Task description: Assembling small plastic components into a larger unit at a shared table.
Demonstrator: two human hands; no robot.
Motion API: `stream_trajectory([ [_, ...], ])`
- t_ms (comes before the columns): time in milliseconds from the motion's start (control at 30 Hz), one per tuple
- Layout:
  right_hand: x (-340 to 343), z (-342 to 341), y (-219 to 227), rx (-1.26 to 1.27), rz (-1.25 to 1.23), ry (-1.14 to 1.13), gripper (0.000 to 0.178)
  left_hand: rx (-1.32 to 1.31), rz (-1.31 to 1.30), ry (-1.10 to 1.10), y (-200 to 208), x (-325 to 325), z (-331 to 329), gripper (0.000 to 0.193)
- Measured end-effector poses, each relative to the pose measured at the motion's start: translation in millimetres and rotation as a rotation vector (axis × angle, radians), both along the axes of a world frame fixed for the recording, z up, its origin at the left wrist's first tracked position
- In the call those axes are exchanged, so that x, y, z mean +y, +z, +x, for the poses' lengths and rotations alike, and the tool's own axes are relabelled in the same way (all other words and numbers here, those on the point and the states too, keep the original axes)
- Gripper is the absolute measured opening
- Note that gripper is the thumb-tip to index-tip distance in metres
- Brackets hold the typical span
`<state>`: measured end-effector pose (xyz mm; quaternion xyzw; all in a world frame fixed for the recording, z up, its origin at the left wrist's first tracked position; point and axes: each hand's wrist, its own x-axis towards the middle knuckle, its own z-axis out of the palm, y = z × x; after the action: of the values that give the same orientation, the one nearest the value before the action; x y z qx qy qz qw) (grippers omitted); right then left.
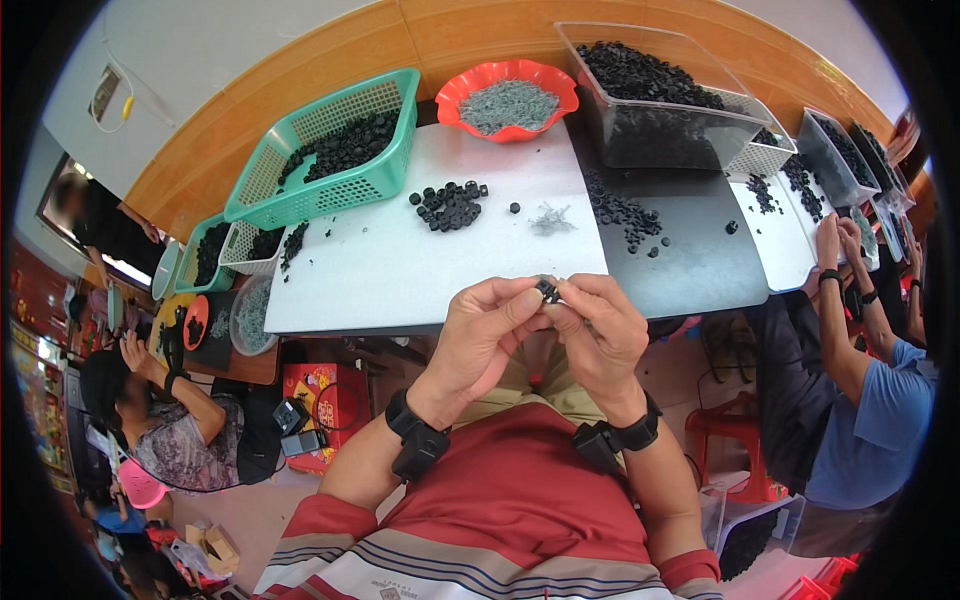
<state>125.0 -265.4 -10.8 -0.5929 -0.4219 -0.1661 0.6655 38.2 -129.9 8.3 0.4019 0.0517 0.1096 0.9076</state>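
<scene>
Close together over the table's front edge, my left hand (492, 322) and my right hand (598, 325) pinch one small black plastic part (547, 290) between thumbs and fingertips. Its finer details are too small to make out. Beyond it, on the white sheet (350, 270), lies a pile of black round parts (447, 207), with one single black part (515, 208) set apart. To the right of that is a little heap of thin grey pins (552, 220). More small black parts (630, 222) are scattered on the dark tabletop at the right.
A green basket (385, 180) of black parts, a red scalloped bowl (447, 95) of grey pins and a clear bin (660, 140) of black pieces line the back. One person (850, 390) works at the right, another (190, 420) sits at the left. A red stool (725, 430) stands nearby.
</scene>
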Motion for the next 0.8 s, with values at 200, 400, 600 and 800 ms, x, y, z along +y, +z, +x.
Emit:
stream_trajectory([
  [200, -4, 1, 3, 0.003, 0.014, 0.002, 0.025, -0.002, -0.018, -0.012, -2, -3, 2, 0.015],
  [400, -5, 0, 5, -0.005, 0.001, -0.011, 0.024, 0.023, -0.070, 0.003, 3, -7, 2, 0.015],
  [600, -9, 0, 4, -0.037, -0.004, -0.036, 0.024, 0.036, -0.076, 0.010, 3, -10, 0, 0.015],
  [800, -13, 0, 0, -0.064, -0.002, -0.060, 0.025, 0.022, -0.033, -0.022, 0, -13, 0, 0.014],
])
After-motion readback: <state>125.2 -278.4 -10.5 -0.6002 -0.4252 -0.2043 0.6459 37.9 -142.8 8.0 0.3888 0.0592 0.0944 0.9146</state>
